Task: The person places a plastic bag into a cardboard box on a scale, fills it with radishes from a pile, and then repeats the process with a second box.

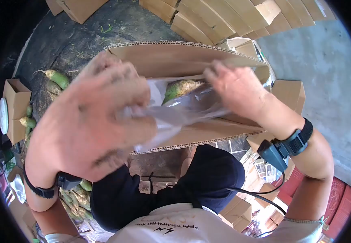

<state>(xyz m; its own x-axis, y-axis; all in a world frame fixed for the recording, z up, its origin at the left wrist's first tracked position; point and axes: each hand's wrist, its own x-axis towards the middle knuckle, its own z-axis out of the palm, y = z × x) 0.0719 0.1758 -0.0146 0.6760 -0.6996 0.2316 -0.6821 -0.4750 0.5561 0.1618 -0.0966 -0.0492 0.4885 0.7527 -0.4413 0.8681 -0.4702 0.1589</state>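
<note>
A clear plastic bag [167, 117] lies across the mouth of an open cardboard box [163, 54] in front of my knees. Inside the bag's opening rests a green-and-white radish [181, 90]. My left hand [98, 113], large and blurred near the camera, has its fingers closed on the bag's left side. On the right, my right hand [240, 85] pinches the bag's other edge close to the box's far wall. The plastic is stretched between both hands. My left fingertips are partly smeared by motion.
More green radishes [58, 79] lie on the dark ground sheet at left, with others [76, 200] below my left wrist. Flattened and stacked cardboard boxes [220, 20] line the back. A small carton [289, 95] stands right of the box, and a cable [260, 194] hangs from my right wrist device.
</note>
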